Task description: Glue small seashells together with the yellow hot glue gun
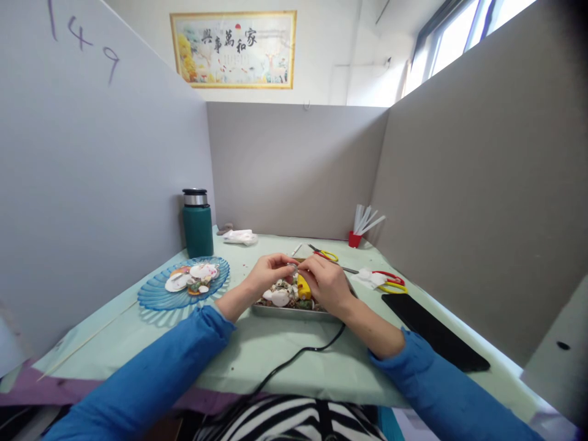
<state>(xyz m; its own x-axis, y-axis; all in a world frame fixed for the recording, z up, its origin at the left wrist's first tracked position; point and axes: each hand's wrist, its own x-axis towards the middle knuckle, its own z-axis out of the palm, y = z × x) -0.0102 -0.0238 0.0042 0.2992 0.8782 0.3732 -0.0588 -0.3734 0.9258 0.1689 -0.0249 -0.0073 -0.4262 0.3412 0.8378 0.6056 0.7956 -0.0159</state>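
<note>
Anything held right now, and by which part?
Left hand and right hand are close together over the metal tray, apparently pinching something small; its identity and gripped part can't be told.

So the tray (298, 313) sits mid-tabletop (280, 343), shells (281, 296) inside, with the left hand (272, 273) and right hand (327, 283) above it. Off to the left there's a plate (149, 293) with more shells on it, and a bottle (197, 229) right behind that. One pair of scissors (329, 255) lies behind the tray, another pair (391, 283) to its right. A cup (354, 239) full of sticks (366, 220) is back right, and a cord (294, 357) runs in front of the tray.
</note>
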